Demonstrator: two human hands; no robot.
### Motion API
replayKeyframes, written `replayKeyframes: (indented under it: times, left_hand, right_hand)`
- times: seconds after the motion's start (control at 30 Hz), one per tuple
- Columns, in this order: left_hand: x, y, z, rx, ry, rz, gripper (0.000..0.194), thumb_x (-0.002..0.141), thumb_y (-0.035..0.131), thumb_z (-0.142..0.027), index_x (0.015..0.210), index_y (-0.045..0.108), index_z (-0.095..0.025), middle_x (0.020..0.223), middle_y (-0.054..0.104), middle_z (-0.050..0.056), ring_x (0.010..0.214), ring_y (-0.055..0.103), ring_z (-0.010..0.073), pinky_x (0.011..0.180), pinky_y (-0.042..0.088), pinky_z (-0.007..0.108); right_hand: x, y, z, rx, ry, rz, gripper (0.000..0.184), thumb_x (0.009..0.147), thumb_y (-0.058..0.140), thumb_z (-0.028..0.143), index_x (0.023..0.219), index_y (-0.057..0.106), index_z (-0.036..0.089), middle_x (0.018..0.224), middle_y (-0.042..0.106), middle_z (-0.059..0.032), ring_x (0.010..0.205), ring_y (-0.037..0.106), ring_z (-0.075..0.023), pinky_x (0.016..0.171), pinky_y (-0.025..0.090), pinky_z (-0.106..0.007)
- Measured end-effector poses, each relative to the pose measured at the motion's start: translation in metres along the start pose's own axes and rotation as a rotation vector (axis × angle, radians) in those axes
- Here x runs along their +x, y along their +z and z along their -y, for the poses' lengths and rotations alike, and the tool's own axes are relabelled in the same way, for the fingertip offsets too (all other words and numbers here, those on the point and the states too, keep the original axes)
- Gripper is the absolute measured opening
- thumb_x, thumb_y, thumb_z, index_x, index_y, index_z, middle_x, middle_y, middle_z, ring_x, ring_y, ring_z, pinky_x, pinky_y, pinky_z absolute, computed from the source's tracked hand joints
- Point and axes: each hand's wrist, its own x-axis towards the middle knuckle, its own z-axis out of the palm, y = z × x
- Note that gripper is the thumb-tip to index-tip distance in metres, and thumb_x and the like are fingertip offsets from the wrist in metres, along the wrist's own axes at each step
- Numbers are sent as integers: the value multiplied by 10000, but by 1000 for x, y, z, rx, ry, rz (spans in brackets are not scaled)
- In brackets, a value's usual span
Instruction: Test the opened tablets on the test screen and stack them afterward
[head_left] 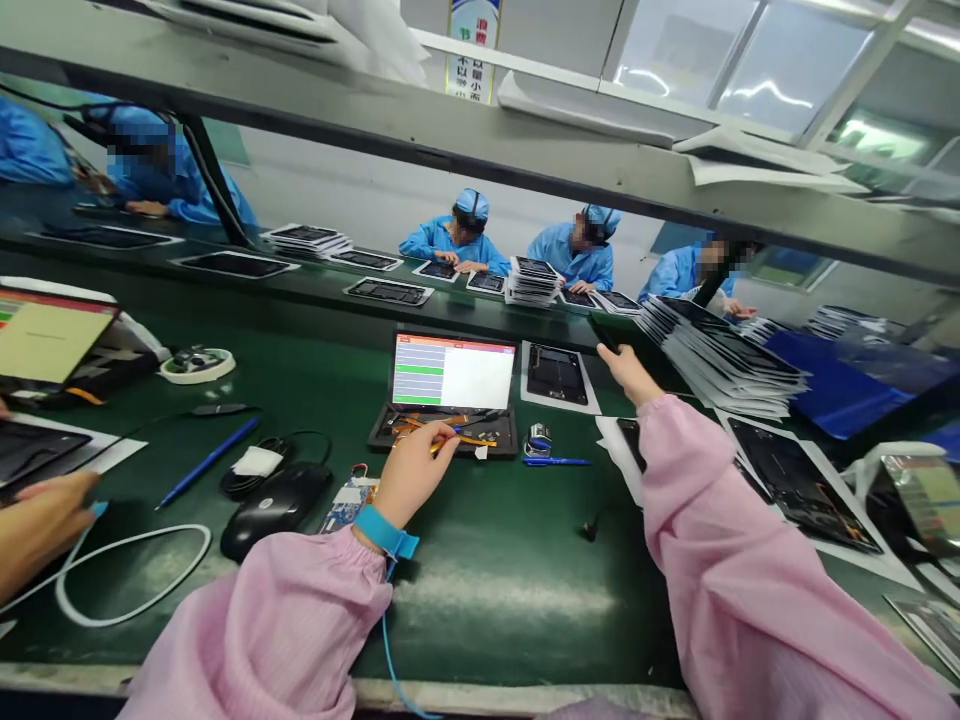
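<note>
At the middle of the worktop (pixel 495 600), a tablet (pixel 454 370) stands behind a tray of ribbon cables (pixel 442 432), with the left hand (pixel 412 475) above the tray and a circuit board (pixel 346 505) and computer mouse (pixel 274 508) to its left, toward the near edge. Right of the tablet, a tablet panel (pixel 556 375) lies on a paper sheet, and further right, beyond the right hand (pixel 630 372), sits a stack of tablet panels (pixel 720 355). Behind the far edge, a second worktop (pixel 315 290) carries more stacked panels (pixel 532 282).
</note>
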Motion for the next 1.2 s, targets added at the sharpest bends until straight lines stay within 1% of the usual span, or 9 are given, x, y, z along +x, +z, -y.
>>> replayKeyframes:
  times: [0.13, 0.27, 0.4, 0.5, 0.6, 0.77, 0.87, 1.03, 1.2]
  left_hand:
    - [-8, 10, -9, 85, 53, 168, 207, 811, 477, -330, 944, 600, -230, 911, 667, 21, 837, 609, 205, 727, 442, 308]
    - [-18, 22, -21, 226, 137, 275, 206, 809, 488, -316, 963, 595, -231, 848, 660, 36, 807, 600, 226, 682, 431, 319]
    - [-28, 41, -31, 219, 299, 306, 201, 825, 479, -304, 953, 604, -214, 887, 646, 60, 877, 573, 233, 760, 436, 341]
    - [-34, 54, -41, 164, 395, 341, 192, 849, 451, -293, 930, 606, -214, 942, 638, 64, 914, 555, 228, 817, 431, 354]
    - [-41, 66, -56, 121, 457, 393, 192, 863, 433, -277, 908, 608, -214, 927, 635, 56, 910, 545, 222, 824, 430, 359]
    - [-53, 89, -96, -73, 496, 494, 185, 854, 451, -280, 878, 625, -221, 922, 633, 48, 928, 537, 216, 866, 414, 371]
    - [-48, 112, -132, -362, 288, 602, 207, 830, 496, -372, 855, 633, -218, 937, 643, 58, 925, 559, 216, 860, 430, 357]
    - [-15, 181, -198, -1076, -492, 919, 393, 820, 491, -498, 888, 564, -117, 896, 642, 146, 825, 628, 201, 768, 494, 329]
    - [4, 236, -234, -1280, -613, 684, 88, 780, 583, -186, 770, 560, -102, 639, 586, 39, 594, 589, 123, 654, 500, 257]
  right_hand:
    - [-43, -52, 9, -140, -286, 173, 411, 745, 639, 428, 1101, 581, 231, 1223, 551, -57, 1146, 479, -231, 985, 358, -374]
    - [-101, -86, -23, -439, -428, 339, 315, 790, 586, 366, 1069, 609, 222, 1095, 621, -65, 967, 575, -232, 836, 439, -357]
    - [-145, -90, -80, -567, -277, 363, 82, 758, 571, 224, 801, 637, 200, 751, 647, -27, 665, 587, -173, 666, 441, -287]
    - [-166, -86, -113, -559, -249, 282, 103, 724, 615, 263, 785, 589, 184, 744, 610, -24, 665, 564, -172, 633, 426, -279]
    - [-178, -81, -128, -515, -287, 220, 264, 691, 669, 338, 870, 561, 177, 863, 584, -45, 783, 558, -192, 704, 430, -296]
    - [-179, -76, -131, -436, -375, 95, 84, 810, 528, 263, 813, 554, 183, 878, 573, -57, 844, 544, -199, 783, 414, -320]
    - [-174, -76, -131, -409, -363, 23, 116, 866, 437, 241, 874, 536, 182, 889, 593, -62, 855, 551, -202, 794, 411, -329]
    - [-172, -83, -124, -366, -321, -75, 165, 909, 366, 261, 955, 508, 191, 911, 612, -59, 819, 568, -195, 759, 430, -326]
    - [-207, -90, -108, -298, -413, -195, 129, 855, 458, 253, 953, 522, 198, 1056, 568, -111, 1008, 531, -242, 850, 436, -388]
